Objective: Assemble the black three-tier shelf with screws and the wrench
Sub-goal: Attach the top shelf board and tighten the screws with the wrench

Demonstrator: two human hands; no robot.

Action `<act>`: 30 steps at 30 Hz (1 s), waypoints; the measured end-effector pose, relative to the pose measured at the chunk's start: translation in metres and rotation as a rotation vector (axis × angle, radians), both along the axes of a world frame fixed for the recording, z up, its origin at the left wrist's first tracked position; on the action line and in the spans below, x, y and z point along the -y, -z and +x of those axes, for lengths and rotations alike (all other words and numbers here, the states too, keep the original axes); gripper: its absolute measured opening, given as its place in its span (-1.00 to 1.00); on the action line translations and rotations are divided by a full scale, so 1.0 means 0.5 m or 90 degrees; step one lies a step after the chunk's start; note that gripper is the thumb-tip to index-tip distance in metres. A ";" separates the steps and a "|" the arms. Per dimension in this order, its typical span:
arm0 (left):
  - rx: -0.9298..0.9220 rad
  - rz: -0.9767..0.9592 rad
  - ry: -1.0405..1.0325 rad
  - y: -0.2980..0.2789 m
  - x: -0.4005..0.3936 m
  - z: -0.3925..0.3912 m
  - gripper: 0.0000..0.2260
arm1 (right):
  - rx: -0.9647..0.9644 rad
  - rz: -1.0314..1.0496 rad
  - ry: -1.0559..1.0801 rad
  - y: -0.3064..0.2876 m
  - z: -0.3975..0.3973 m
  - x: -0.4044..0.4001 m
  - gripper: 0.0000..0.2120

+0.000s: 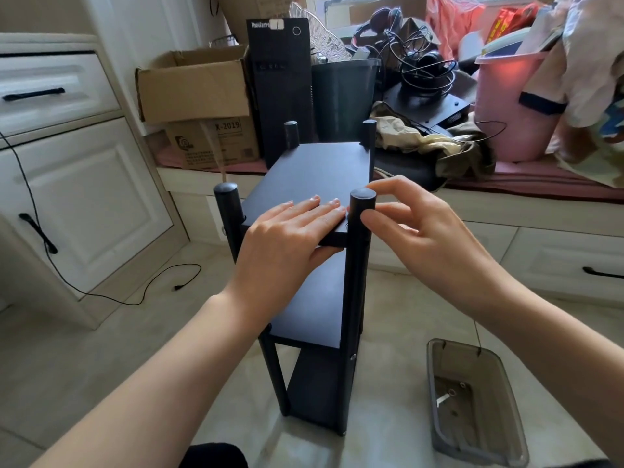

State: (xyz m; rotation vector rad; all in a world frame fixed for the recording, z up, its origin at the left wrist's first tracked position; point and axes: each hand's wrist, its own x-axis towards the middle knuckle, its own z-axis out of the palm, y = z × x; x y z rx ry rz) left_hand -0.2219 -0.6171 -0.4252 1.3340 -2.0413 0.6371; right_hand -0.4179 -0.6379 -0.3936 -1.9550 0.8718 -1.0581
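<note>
- Shelf (314, 251) first, in the head view, the only one I have: it stands upright on the pale tiled floor (101, 359) right in front of me, with all three black boards already sitting between the four round posts.
- My left hand (287, 231) lies flat on the near end of the top board (320, 173), fingers (324, 211) straight and together, thumb tucked under the board's edge. I judge this is to press the board down and keep it level against the post.
- My right hand (415, 231) is at the near right post (359, 231); thumb and forefinger curl round its capped top, touching it lightly, the other fingers loose. It looks like I am steadying or lining up the post with the board's corner, where a small hole shows.
- Long axis of the shelf runs vertically, floor to post caps; each board's long side points away from me towards the window seat (506, 184).
- A screw head (353, 358) shows low on the near right post, so the lower joints seem fixed; I judge the top tier is the one in hand.
- Grey plastic tray (472, 400) sits on the floor to my right, apart from the shelf, holding a few small fittings and a pale slim piece I cannot identify as the wrench.
</note>
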 end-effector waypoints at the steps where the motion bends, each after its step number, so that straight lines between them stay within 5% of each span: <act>1: 0.003 -0.001 0.000 0.002 -0.001 0.000 -0.62 | -0.010 -0.005 0.005 0.000 0.001 -0.002 -0.85; 20: 0.014 -0.020 0.012 0.005 -0.001 0.001 -0.60 | 0.004 -0.031 0.043 0.012 0.012 0.010 -0.82; 26: -0.022 0.021 -0.005 0.015 -0.015 -0.003 -0.35 | 0.083 0.002 0.039 0.025 0.016 0.016 -0.79; 30: -0.077 0.015 -0.024 0.026 -0.013 -0.025 -0.40 | 0.115 0.013 0.031 0.028 0.009 0.022 -0.71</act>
